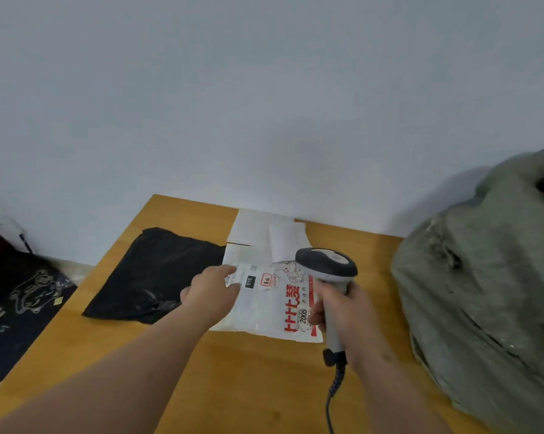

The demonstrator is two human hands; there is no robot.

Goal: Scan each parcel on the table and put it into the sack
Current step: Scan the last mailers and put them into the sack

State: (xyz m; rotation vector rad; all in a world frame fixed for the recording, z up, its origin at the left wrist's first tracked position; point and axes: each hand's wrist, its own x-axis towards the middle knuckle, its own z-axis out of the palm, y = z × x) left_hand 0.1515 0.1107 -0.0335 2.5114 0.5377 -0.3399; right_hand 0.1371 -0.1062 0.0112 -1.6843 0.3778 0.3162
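Note:
A white parcel with red print [273, 308] lies flat on the wooden table [233, 371]. My left hand [212, 288] rests on its left part, fingers near the shipping label. My right hand [347, 317] grips the handle of a grey barcode scanner [327, 264], whose head hangs just above the parcel's far right corner. A black parcel [158, 277] lies to the left. Behind are plain white parcels [264, 230], overlapping one another. The grey-green sack [483, 286] stands at the right, its mouth at the top right.
The scanner's coiled cable [334, 389] runs down toward the table's near edge. A dark printed mat [17, 302] lies on the floor at the left. A pale wall stands right behind the table.

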